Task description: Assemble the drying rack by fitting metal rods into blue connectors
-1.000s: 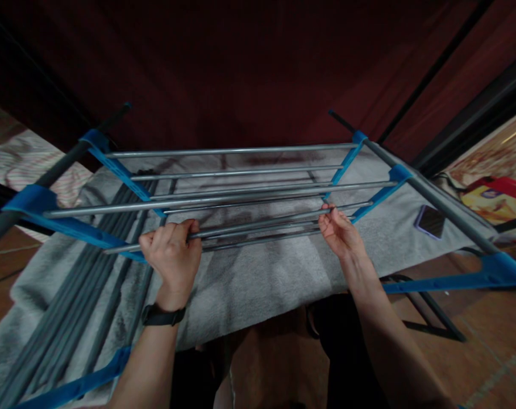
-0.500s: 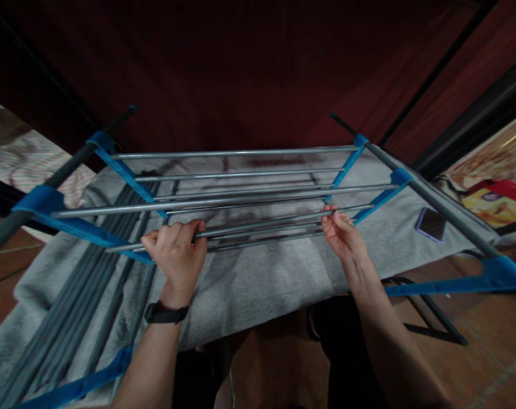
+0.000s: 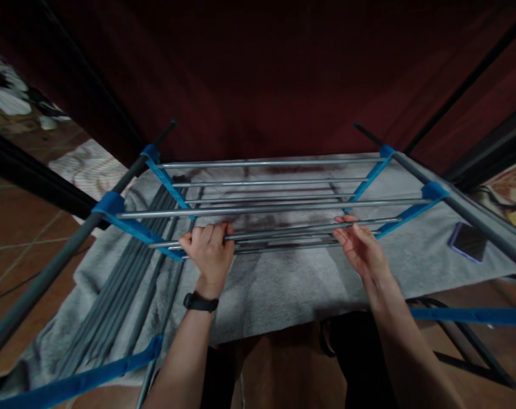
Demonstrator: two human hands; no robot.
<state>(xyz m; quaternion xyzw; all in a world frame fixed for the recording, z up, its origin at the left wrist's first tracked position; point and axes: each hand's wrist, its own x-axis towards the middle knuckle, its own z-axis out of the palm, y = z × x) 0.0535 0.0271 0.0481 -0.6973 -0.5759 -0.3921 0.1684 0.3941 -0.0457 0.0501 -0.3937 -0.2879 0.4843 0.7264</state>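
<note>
A rack of grey tubes and blue plastic brackets stands in front of me, with thin metal rods running across between its sides. My left hand (image 3: pixel 207 250), a black band on its wrist, wraps round a metal rod (image 3: pixel 283 232) near the left blue bracket (image 3: pixel 134 227). Toward the rod's other end, my right hand (image 3: pixel 364 250) holds it lightly between thumb and fingers, close to the right blue bracket (image 3: pixel 407 217). Other rods pass just below it, partly hidden by my hands. Higher up, a thicker crossbar (image 3: pixel 275 209) spans both sides.
Several loose grey tubes (image 3: pixel 125 278) lie on the grey blanket (image 3: pixel 283 295) at left. A phone (image 3: pixel 469 241) rests on the blanket at right. Blue bars (image 3: pixel 83 380) jut toward me at lower left and right. A dark red surface (image 3: pixel 262 85) rises behind.
The view has shifted, so the rack and both hands appear farther right and slightly lower. Both hands remain on the rod; the right fingers look a little straighter.
</note>
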